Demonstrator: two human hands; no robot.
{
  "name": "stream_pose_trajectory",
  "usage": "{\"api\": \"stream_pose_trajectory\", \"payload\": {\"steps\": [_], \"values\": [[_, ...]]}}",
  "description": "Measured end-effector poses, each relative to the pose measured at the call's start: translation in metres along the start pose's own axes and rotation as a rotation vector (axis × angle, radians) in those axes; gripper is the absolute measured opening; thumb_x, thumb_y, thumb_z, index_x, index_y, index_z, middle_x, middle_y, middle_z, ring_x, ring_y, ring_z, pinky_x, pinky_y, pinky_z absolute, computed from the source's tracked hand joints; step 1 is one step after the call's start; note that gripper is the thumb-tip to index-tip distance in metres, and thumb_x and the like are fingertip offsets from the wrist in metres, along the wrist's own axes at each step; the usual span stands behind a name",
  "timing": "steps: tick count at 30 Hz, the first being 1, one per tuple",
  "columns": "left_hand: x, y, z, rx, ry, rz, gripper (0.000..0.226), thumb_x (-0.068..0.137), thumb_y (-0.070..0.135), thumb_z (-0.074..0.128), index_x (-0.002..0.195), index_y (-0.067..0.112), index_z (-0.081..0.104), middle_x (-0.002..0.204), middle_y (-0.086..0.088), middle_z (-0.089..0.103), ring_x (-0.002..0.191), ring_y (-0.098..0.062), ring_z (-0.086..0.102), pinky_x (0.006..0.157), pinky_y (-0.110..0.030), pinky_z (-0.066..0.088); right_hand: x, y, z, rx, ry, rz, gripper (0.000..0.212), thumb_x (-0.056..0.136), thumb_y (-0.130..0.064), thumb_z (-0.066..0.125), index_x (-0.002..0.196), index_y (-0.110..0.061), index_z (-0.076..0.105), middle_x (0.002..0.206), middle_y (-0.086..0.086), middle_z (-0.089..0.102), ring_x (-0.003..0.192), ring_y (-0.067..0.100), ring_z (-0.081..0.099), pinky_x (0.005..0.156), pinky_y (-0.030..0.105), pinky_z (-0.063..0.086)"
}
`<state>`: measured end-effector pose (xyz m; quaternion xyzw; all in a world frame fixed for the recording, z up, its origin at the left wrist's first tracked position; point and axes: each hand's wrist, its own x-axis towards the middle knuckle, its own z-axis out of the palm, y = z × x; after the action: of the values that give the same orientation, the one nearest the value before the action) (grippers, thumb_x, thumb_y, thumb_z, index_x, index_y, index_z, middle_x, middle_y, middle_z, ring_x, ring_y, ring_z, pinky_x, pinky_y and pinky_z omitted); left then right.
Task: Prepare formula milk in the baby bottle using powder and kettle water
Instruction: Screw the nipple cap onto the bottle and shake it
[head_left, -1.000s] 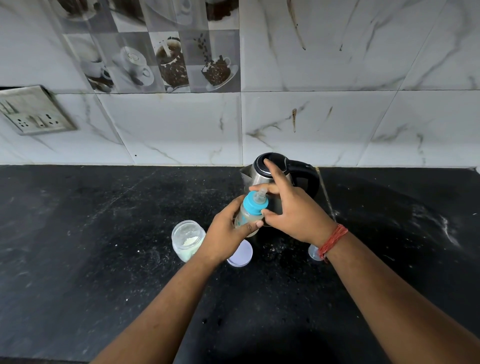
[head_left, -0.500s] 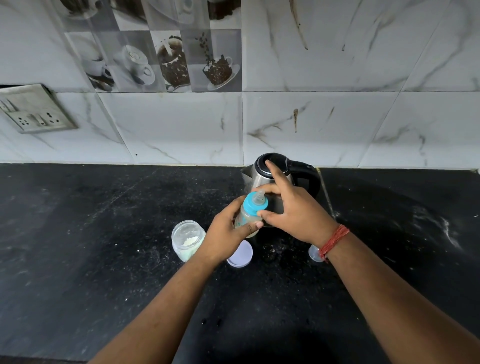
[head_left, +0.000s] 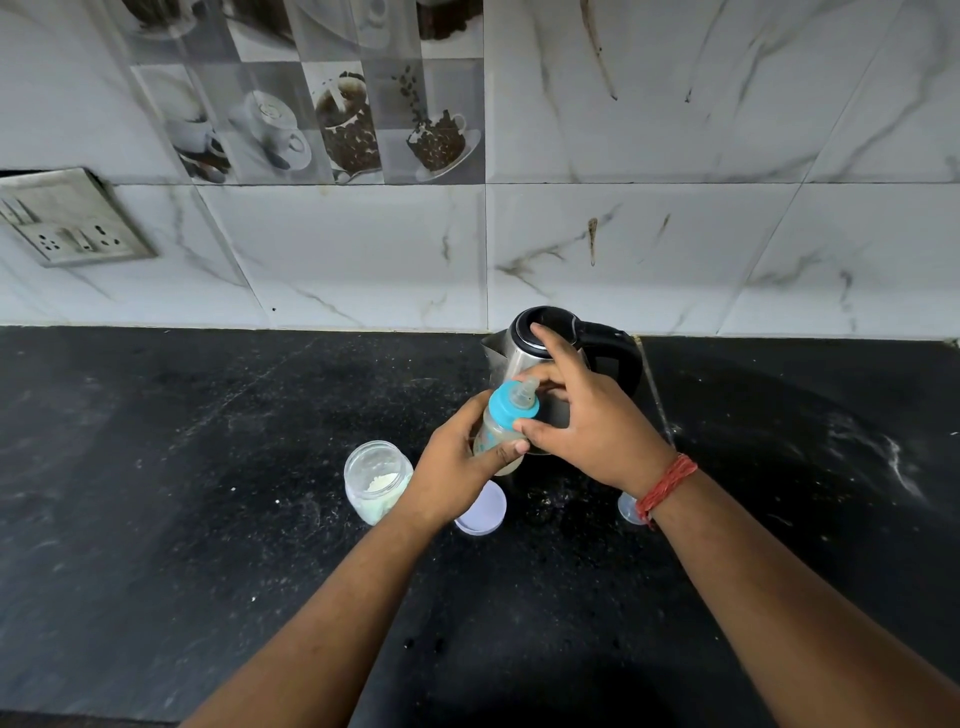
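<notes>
Above the dark surface (head_left: 156, 519), the left hand (head_left: 457, 473) grips the baby bottle (head_left: 496, 434). The right hand (head_left: 587, 421) pinches its blue collar (head_left: 506, 408) before the kettle (head_left: 540, 338).

A home kitchen. A black stone countertop (head_left: 156, 467) meets a wall of white marble-patterned tiles (head_left: 675, 234), among them a decorative tile panel (head_left: 322, 104) printed with coffee cups and coffee beans. A switch-and-socket plate (head_left: 72, 221) is mounted on the wall at left, and a steel electric kettle (head_left: 519, 358) with a black handle stands on the countertop against the tiles.
</notes>
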<state>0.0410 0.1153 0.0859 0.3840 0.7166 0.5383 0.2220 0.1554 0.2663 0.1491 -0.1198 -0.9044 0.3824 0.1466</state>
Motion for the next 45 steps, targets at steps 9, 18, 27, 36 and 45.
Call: {"api": "stream_pose_trajectory", "payload": {"steps": [9, 18, 27, 36, 45], "values": [[0.0006, -0.0008, 0.0007, -0.032, -0.008, -0.002, 0.053, 0.090, 0.027, 0.078, 0.138, 0.028, 0.056, 0.125, 0.013, 0.069, 0.117, -0.005, 0.064, 0.099, -0.024, 0.052, 0.0021, -0.0011, -0.0031, -0.008, -0.037, -0.002, 0.105, 0.082, -0.014, 0.077, 0.158, -0.038, 0.009, 0.131, -0.014, 0.065, 0.121, 0.004, 0.060, 0.110, 0.028, 0.045], [0.0016, 0.0007, -0.0011, -0.034, 0.000, 0.004, 0.052, 0.090, 0.028, 0.077, 0.137, 0.033, 0.054, 0.126, 0.014, 0.068, 0.117, -0.002, 0.064, 0.098, -0.019, 0.051, 0.0003, 0.0002, 0.0018, 0.027, 0.035, 0.014, 0.100, 0.084, -0.020, 0.077, 0.154, -0.043, 0.010, 0.133, -0.010, 0.064, 0.121, 0.008, 0.061, 0.110, 0.036, 0.047], [0.0043, 0.0002, -0.0029, -0.015, -0.015, 0.019, 0.055, 0.090, 0.025, 0.077, 0.140, 0.028, 0.054, 0.127, 0.012, 0.068, 0.117, -0.004, 0.065, 0.098, -0.020, 0.052, 0.0008, -0.0014, 0.0024, 0.004, 0.052, -0.006, 0.096, 0.082, -0.020, 0.079, 0.153, -0.038, 0.018, 0.127, -0.011, 0.064, 0.117, 0.008, 0.063, 0.106, 0.032, 0.050], [0.0053, 0.0008, -0.0043, -0.027, -0.017, 0.025, 0.055, 0.090, 0.028, 0.077, 0.141, 0.026, 0.055, 0.126, 0.013, 0.068, 0.117, -0.003, 0.064, 0.098, -0.019, 0.052, 0.0038, 0.0005, 0.0014, 0.061, 0.037, -0.005, 0.096, 0.080, -0.011, 0.077, 0.152, -0.038, 0.019, 0.128, -0.014, 0.065, 0.120, 0.002, 0.061, 0.109, 0.035, 0.048], [0.0063, -0.0014, -0.0049, 0.010, -0.020, 0.028, 0.053, 0.090, 0.028, 0.078, 0.136, 0.035, 0.054, 0.126, 0.013, 0.068, 0.118, -0.004, 0.064, 0.098, -0.020, 0.052, 0.0068, 0.0010, 0.0010, 0.004, -0.019, -0.016, 0.101, 0.081, -0.014, 0.077, 0.156, -0.034, 0.013, 0.130, -0.012, 0.064, 0.119, 0.005, 0.060, 0.109, 0.031, 0.046]]}}
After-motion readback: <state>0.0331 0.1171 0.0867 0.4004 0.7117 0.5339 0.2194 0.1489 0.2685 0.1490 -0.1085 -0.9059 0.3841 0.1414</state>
